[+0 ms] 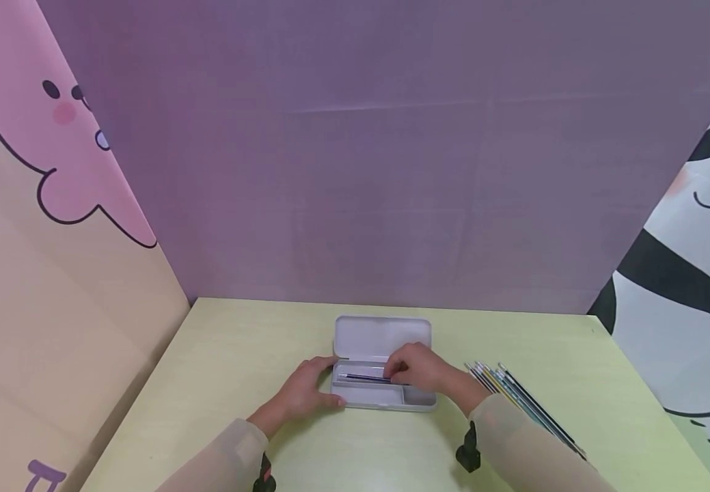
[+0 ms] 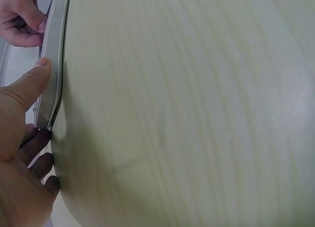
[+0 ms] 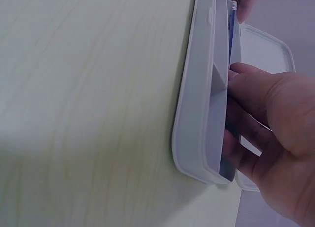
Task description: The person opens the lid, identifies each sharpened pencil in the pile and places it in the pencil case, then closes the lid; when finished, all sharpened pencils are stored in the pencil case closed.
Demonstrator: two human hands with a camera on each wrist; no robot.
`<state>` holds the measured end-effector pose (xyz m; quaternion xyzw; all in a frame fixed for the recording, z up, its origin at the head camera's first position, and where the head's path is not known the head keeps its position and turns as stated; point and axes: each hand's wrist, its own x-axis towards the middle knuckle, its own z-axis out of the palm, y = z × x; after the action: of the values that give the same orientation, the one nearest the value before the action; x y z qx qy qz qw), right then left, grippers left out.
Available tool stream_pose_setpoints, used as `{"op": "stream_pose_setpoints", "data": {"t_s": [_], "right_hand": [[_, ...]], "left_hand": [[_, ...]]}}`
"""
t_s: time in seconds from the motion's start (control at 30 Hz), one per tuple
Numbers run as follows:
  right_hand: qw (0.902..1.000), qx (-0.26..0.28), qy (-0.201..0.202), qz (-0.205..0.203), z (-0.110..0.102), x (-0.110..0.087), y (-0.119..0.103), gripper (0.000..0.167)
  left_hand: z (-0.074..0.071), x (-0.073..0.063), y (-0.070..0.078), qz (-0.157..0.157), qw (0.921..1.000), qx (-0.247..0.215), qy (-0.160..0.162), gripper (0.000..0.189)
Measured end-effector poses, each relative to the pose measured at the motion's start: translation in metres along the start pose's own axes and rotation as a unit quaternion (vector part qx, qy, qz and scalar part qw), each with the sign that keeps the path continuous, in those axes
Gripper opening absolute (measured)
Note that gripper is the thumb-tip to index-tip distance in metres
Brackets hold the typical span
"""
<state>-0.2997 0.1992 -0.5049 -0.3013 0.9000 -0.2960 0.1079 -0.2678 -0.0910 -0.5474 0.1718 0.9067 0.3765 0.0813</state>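
A pale plastic pencil case (image 1: 361, 396) lies on the table with its lid (image 1: 379, 335) folded back, away from me. My left hand (image 1: 304, 391) grips the case's left end, thumb at the near wall and the other fingers round the end. In the long far compartment lies a dark blue pencil (image 1: 363, 378), its light-tipped end toward the left. My right hand (image 1: 419, 365) reaches into the case from the right and pinches this pencil's right part; the fingertips are partly hidden. In the right wrist view, the pencil (image 3: 232, 35) runs up to thumb and forefinger.
Several pencils (image 1: 533, 403) lie in a loose bundle on the table right of the case, partly behind the right forearm. A divider (image 3: 219, 77) splits the near side of the case. The light wood table (image 1: 256, 335) meets a purple backdrop (image 1: 391, 205).
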Motion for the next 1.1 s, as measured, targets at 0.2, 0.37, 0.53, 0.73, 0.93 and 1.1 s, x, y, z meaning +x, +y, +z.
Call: {"op": "stream_pose_setpoints", "data": {"t_s": [0.2, 0.37, 0.53, 0.73, 0.93, 1.1], "right_hand": [[0.9998, -0.011, 0.013, -0.004, 0.003, -0.001, 0.001, 0.016], [0.9998, -0.016, 0.009, -0.003, 0.002, 0.0, -0.001, 0.017], [0.9998, -0.016, 0.006, 0.007, 0.002, 0.0, -0.001, 0.018], [0.9997, -0.01, 0.011, 0.018, 0.003, -0.001, 0.002, 0.015], [0.9997, 0.021, 0.012, 0.01, -0.002, -0.007, 0.002, 0.006], [0.999, 0.04, 0.017, -0.004, -0.013, -0.014, 0.001, 0.006]], "left_hand": [[-0.001, 0.0, 0.0, 0.002, 1.0, 0.001, 0.002, 0.091], [0.0, 0.0, -0.001, 0.003, 1.0, 0.001, 0.004, 0.091], [0.001, 0.0, -0.002, 0.001, 1.0, 0.003, 0.001, 0.09], [0.0, 0.001, 0.0, -0.005, 0.9998, 0.017, -0.002, 0.091], [-0.001, 0.003, 0.001, -0.01, 0.9986, 0.051, 0.004, 0.092], [-0.002, 0.003, -0.001, -0.012, 0.9977, 0.067, 0.008, 0.092]]}}
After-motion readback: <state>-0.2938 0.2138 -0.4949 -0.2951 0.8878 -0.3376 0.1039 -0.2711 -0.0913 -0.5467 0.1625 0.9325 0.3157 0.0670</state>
